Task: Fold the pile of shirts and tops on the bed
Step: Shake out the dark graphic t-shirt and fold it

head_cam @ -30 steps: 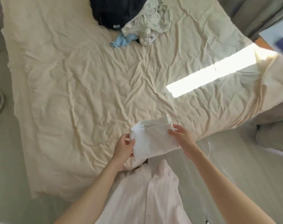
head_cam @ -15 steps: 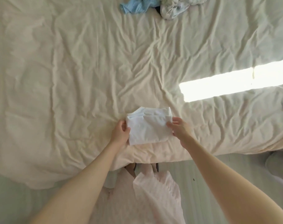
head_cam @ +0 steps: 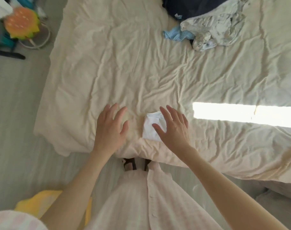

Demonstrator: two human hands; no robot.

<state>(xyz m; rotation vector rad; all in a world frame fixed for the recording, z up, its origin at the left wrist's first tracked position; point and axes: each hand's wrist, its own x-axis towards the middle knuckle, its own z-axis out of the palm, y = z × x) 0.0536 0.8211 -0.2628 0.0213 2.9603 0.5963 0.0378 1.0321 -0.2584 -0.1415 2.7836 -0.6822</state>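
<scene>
A small folded white top [head_cam: 150, 128] lies on the cream bed sheet [head_cam: 124, 72] near the bed's front edge. My right hand [head_cam: 173, 128] hovers over its right side with fingers spread and straight, covering part of it. My left hand [head_cam: 110, 128] is held out flat over bare sheet to the left of the top, holding nothing. At the far right of the bed sits the unfolded pile: a dark navy garment [head_cam: 189, 7], a pale printed top [head_cam: 216, 29] and a light blue piece [head_cam: 176, 34].
A bright strip of sunlight [head_cam: 244, 114] crosses the sheet at right. On the floor at left stand a burger-shaped toy [head_cam: 21, 24] and a cable loop [head_cam: 41, 40]. A yellow item [head_cam: 36, 203] lies on the floor by my left arm.
Both hands have let go of the folded white top, which now lies on the bed. The hands have opened and lifted apart, and the view has tilted to show the pile again.
</scene>
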